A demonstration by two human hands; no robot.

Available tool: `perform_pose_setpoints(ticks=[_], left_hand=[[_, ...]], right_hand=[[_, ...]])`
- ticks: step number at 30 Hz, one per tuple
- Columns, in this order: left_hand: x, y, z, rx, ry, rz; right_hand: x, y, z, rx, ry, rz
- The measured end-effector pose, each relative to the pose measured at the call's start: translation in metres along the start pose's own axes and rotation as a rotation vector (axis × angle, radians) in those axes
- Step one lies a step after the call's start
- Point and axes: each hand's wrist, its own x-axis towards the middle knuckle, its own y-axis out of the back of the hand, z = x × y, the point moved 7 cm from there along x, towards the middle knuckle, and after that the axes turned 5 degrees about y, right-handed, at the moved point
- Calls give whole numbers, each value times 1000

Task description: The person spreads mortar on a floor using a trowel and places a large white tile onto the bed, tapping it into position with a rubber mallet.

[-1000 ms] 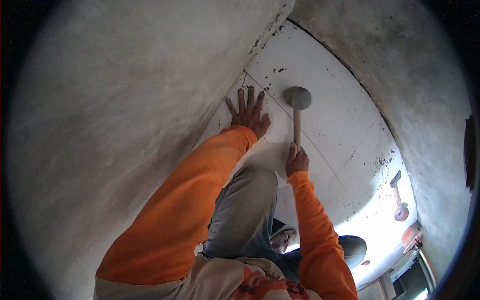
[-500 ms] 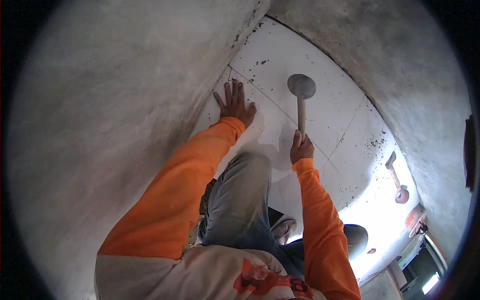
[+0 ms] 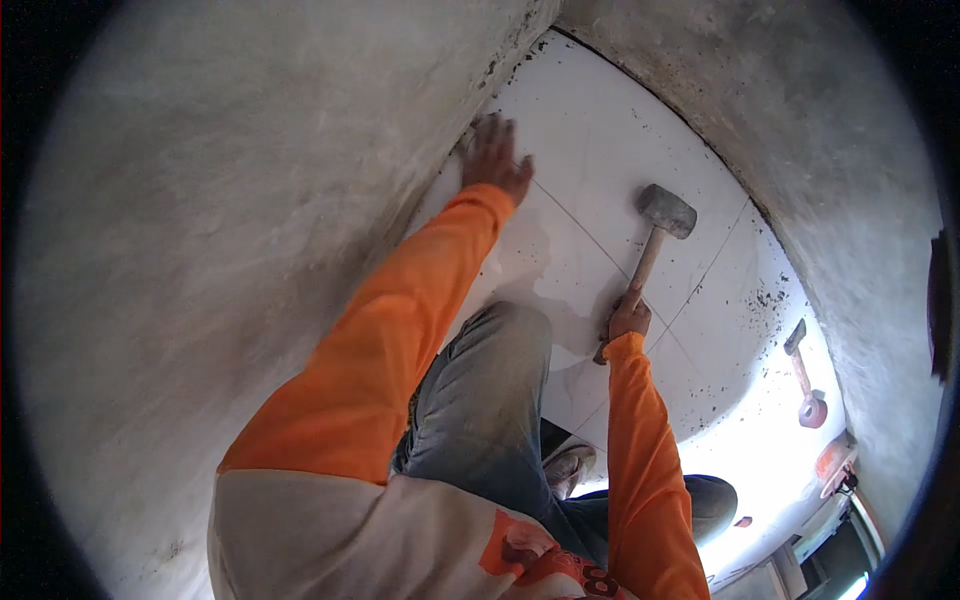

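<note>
My right hand (image 3: 628, 318) grips the wooden handle of a rubber mallet (image 3: 667, 212), whose dark grey head points away from me over the white floor tiles (image 3: 570, 235). The handle's lower end sticks out below my fist. Farther left, my left hand (image 3: 494, 160) is spread with its fingers apart, close to the foot of the left wall and near a tile joint. It is slightly blurred, and I cannot tell whether the palm touches the tile. Dark crumbs are scattered over the tiles.
Bare grey walls rise at left (image 3: 230, 200) and right (image 3: 800, 120), meeting in a far corner. On the right lie a hammer-like tool (image 3: 798, 358), a reddish tape roll (image 3: 812, 411) and an orange round object (image 3: 832, 462). My bent knee (image 3: 500, 330) is close to the tiles.
The mallet has swung to the right and its head has turned from end-on to side-on. My left hand has moved farther away and slightly right, towards the corner.
</note>
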Motion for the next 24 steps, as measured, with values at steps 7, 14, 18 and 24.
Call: perform_pose_setpoints(ticks=[7,14,18,24], left_hand=[[-323,47,-159,361,281,-582],[-458,108,-143,-512,902,-997],[-286,95,-69,-942,767,-723],[-112,8,5,209,202,-192]], right_hand=[[4,3,2,81,24,35],[7,-2,7,-61,168,104],[-6,16,-20,114,-60,-79],[-83,15,-54,195,207,-34]])
